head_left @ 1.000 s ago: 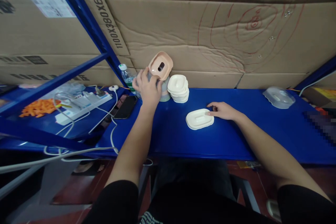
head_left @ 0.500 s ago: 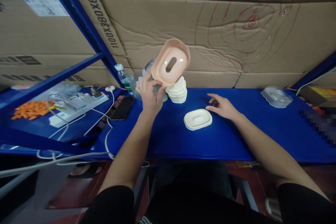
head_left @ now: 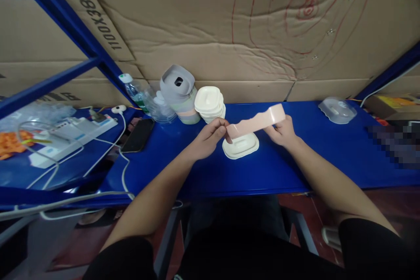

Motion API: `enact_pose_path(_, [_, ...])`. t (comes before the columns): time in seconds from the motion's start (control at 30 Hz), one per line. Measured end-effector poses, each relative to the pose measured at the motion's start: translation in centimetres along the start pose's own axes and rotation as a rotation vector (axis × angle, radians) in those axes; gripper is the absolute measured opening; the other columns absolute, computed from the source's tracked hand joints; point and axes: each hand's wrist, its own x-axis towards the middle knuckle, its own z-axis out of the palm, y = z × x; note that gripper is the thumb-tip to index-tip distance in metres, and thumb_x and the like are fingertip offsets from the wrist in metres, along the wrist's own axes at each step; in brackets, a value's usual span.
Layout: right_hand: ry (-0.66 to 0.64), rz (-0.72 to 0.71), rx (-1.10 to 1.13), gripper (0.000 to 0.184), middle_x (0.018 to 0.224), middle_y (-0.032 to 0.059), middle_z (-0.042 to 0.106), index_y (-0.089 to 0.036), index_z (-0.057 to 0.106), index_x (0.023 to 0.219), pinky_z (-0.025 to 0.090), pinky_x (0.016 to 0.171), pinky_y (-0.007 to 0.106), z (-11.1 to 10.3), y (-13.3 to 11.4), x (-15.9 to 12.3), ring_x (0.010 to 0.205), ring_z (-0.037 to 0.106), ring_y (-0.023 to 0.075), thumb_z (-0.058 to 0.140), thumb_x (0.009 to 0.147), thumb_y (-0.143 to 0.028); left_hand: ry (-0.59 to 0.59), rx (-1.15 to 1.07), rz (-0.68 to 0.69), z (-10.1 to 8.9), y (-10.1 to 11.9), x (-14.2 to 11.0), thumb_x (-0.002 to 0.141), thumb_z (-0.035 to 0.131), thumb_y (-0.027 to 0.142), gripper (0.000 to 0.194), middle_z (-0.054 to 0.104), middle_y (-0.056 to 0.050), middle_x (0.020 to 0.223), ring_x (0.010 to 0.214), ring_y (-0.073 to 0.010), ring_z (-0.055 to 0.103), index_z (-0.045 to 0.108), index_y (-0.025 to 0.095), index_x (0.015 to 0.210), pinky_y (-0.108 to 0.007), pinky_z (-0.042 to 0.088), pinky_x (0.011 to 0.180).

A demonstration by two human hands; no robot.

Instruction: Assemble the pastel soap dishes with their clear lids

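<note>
Both hands hold a pink plastic cover point(head_left: 257, 123) with a wavy rim, seen edge-on and tilted up toward the right. My left hand point(head_left: 210, 138) pinches its left end between thumb and fingers. At the other end, my right hand point(head_left: 282, 132) grips it, with some fingers hidden behind. Just below the cover, an oval cream plastic base point(head_left: 242, 148) with a raised middle lies on the blue table point(head_left: 210, 175). More cream pieces stand in a stack point(head_left: 210, 99) behind my left hand. Beside them is a stack of covers, topped by a grey one point(head_left: 177, 83) with a slot.
Left of the stacks are clear plastic pieces point(head_left: 162, 109), a water bottle point(head_left: 133, 92) and a phone point(head_left: 139, 134). A power strip point(head_left: 72, 142) with cables lies farther left, near orange pieces point(head_left: 13, 144). A clear plastic piece point(head_left: 337, 110) sits at right; cardboard point(head_left: 197, 26) stands behind.
The pink cover has come down and right from in front of the stacks, turning from face-on to edge-on. My right hand has taken hold of its right end. The view has shifted slightly.
</note>
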Motion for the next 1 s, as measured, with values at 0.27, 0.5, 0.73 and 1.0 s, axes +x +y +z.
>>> enact_pose_path(0.27, [0.14,0.127,0.129,0.06,0.084,0.0042,0.074,-0.025,0.072,0.107,0.053,0.065,0.037,-0.1,-1.6,0.9,0.073,0.066,0.0224,0.069,0.082,-0.08,0.022,-0.056,-0.115,0.0,-1.3,0.5,0.098,0.046,0.083,0.065,0.069,-0.004,0.074,0.063,-0.0165,0.069,0.058,0.02,0.089,-0.032,0.056,0.063])
enact_pose_path(0.5, [-0.264,0.269,-0.015,0.067,0.064,0.0046,0.064,-0.022,0.062,0.067,0.041,0.057,0.034,-0.4,-1.0,1.6,0.061,0.06,0.019,0.051,0.091,-0.084,0.005,-0.087,-0.245,0.1,-2.1,0.5,0.099,0.052,0.077,0.068,0.076,-0.007,0.078,0.046,-0.0128,0.062,0.06,0.014,0.123,-0.025,0.049,0.043])
enact_pose_path(0.73, [-0.654,0.392,-0.071,0.077,0.061,0.007,0.068,-0.021,0.061,0.058,0.04,0.059,0.031,-0.3,-1.4,2.0,0.06,0.065,0.0192,0.044,0.092,-0.087,-0.117,0.257,-0.401,0.2,-1.0,-0.1,0.107,0.049,0.053,0.064,0.075,-0.002,0.072,0.056,-0.0151,0.064,0.043,0.013,0.156,-0.026,0.047,0.055])
enact_pose_path(1.0, [-0.764,0.382,-0.186,0.079,0.069,0.0092,0.071,-0.02,0.065,0.062,0.038,0.065,0.034,-0.2,-1.0,1.9,0.069,0.066,0.0216,0.033,0.1,-0.082,-0.267,0.473,-0.466,0.0,-0.3,0.3,0.101,0.049,0.045,0.034,0.078,-0.002,0.08,0.08,-0.0214,0.073,0.064,0.019,0.118,-0.032,0.05,0.074])
